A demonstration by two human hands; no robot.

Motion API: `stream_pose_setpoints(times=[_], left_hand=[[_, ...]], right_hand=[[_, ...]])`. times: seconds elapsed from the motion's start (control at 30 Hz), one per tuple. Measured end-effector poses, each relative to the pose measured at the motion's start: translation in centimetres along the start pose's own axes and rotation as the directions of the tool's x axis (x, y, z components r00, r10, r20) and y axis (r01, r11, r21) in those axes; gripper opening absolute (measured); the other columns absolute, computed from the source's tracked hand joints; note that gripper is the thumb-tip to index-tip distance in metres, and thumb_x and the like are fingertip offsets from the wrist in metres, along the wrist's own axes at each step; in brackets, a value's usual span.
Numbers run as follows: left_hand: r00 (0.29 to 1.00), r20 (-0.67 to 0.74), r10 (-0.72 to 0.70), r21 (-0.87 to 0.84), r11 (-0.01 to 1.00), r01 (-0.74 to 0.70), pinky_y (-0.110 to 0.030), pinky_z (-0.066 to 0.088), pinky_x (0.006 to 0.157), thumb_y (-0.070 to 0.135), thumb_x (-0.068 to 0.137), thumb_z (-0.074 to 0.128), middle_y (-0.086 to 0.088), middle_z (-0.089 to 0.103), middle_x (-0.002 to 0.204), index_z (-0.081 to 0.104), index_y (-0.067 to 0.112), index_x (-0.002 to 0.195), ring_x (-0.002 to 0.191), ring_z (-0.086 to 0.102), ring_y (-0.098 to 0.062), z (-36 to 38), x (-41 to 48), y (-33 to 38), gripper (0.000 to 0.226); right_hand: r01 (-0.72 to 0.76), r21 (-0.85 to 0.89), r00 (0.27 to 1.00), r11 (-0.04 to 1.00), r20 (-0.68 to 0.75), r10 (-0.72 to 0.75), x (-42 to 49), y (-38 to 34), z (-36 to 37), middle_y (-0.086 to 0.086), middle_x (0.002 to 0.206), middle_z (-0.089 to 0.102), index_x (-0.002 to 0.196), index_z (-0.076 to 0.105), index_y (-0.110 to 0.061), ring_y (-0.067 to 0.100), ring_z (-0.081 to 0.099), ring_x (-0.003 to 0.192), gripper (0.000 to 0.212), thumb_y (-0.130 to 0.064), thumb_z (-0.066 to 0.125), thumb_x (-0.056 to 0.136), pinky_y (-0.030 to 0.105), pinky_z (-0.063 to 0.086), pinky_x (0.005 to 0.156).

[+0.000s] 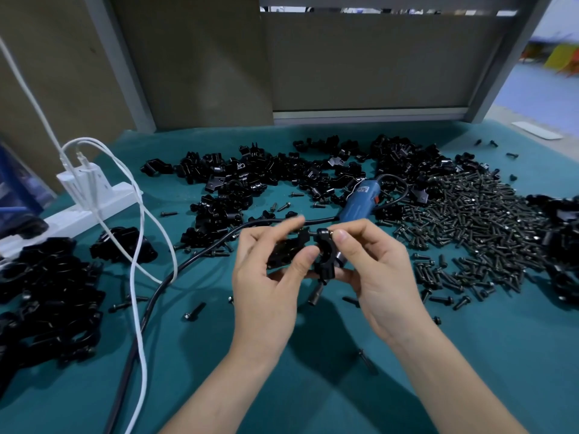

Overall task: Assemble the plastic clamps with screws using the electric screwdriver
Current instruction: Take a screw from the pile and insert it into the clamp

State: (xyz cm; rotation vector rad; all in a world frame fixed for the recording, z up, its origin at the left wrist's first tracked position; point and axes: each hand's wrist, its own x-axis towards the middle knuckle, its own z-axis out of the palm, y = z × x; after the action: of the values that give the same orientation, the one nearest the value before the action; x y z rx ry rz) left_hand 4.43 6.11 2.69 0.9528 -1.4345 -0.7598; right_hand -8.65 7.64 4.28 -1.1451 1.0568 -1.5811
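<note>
Above the teal table, my left hand (269,274) and my right hand (372,267) hold a black plastic clamp (322,258) between them. My left fingers pinch one clamp half (286,250). My right thumb and forefinger press on the other half, where a black screw (313,234) bridges the two halves at the top. A second screw (315,292) hangs below the clamp. The blue electric screwdriver (360,198) lies on the table just behind my hands, its black cord (175,270) running to the front left.
Loose black clamp parts (257,173) are heaped across the back of the table. A big pile of dark screws (476,227) lies at the right. Assembled clamps (47,296) are piled at the left, near a white power strip (87,195) and white cables (138,270).
</note>
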Motion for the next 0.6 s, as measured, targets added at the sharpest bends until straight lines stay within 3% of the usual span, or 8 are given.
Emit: stream_pose_setpoints(times=[0.07, 0.17, 0.23, 0.37, 0.47, 0.6], left_hand=[[0.999, 0.013, -0.032, -0.091, 0.995, 0.033, -0.008, 0.043, 0.083, 0.042, 0.076, 0.072, 0.012, 0.057, 0.1, 0.069, 0.044, 0.1, 0.101, 0.058, 0.0, 0.01, 0.11, 0.13, 0.024], [0.994, 0.057, -0.09, -0.167, 0.981, 0.098, -0.016, 0.049, 0.084, 0.041, 0.072, 0.072, 0.01, 0.065, 0.099, 0.072, 0.042, 0.094, 0.096, 0.063, -0.001, 0.01, 0.27, 0.3, 0.022], [0.99, 0.068, -0.122, -0.203, 0.97, 0.133, -0.017, 0.05, 0.079, 0.039, 0.071, 0.072, 0.015, 0.069, 0.093, 0.072, 0.044, 0.093, 0.085, 0.064, -0.001, -0.01, 0.27, 0.37, 0.023], [0.988, 0.057, -0.14, -0.236, 0.96, 0.15, -0.012, 0.049, 0.064, 0.034, 0.073, 0.072, 0.017, 0.07, 0.084, 0.073, 0.043, 0.09, 0.071, 0.062, -0.001, 0.15, 0.19, 0.59, 0.019], [0.983, 0.045, -0.18, -0.229, 0.956, 0.186, -0.021, 0.054, 0.066, 0.037, 0.074, 0.071, 0.011, 0.072, 0.09, 0.073, 0.041, 0.091, 0.081, 0.067, -0.012, 0.18, 0.02, 0.55, 0.018], [0.975, 0.038, -0.219, -0.237, 0.946, 0.222, -0.027, 0.058, 0.072, 0.036, 0.074, 0.071, 0.006, 0.073, 0.093, 0.073, 0.034, 0.092, 0.088, 0.07, -0.016, 0.37, -0.11, 0.26, 0.018]], right_hand=[[0.016, -0.006, 1.0, 1.0, 0.001, -0.016, 0.03, -0.15, -0.04, -0.009, 0.077, 0.067, 0.076, 0.071, -0.028, 0.004, 0.063, 0.073, 0.01, -0.036, 0.067, 0.078, 0.022, 0.053, 0.061], [0.016, -0.025, 1.0, 1.0, -0.018, -0.017, 0.17, -0.28, -0.09, -0.006, 0.077, 0.066, 0.077, 0.071, -0.026, 0.009, 0.061, 0.073, 0.018, -0.043, 0.068, 0.075, 0.027, 0.054, 0.061], [0.018, -0.038, 0.999, 0.999, -0.026, -0.019, 0.23, -0.29, -0.2, -0.002, 0.077, 0.066, 0.077, 0.071, -0.024, 0.013, 0.061, 0.072, 0.013, -0.037, 0.067, 0.079, 0.032, 0.055, 0.063], [0.092, -0.106, 0.995, 0.99, -0.019, -0.094, 0.21, -0.51, -0.23, 0.0, 0.073, 0.064, 0.077, 0.07, -0.025, 0.012, 0.058, 0.066, 0.009, -0.026, 0.064, 0.083, 0.029, 0.054, 0.062], [0.175, -0.241, 0.983, 0.955, -0.006, -0.182, 0.06, -0.55, -0.27, 0.004, 0.077, 0.066, 0.086, 0.069, -0.018, 0.011, 0.059, 0.062, 0.006, -0.018, 0.064, 0.089, 0.022, 0.053, 0.058], [0.242, -0.371, 0.966, 0.896, 0.007, -0.258, -0.01, -0.58, -0.19, 0.001, 0.078, 0.065, 0.087, 0.068, -0.018, 0.017, 0.059, 0.067, 0.011, -0.008, 0.064, 0.09, 0.018, 0.049, 0.06]])
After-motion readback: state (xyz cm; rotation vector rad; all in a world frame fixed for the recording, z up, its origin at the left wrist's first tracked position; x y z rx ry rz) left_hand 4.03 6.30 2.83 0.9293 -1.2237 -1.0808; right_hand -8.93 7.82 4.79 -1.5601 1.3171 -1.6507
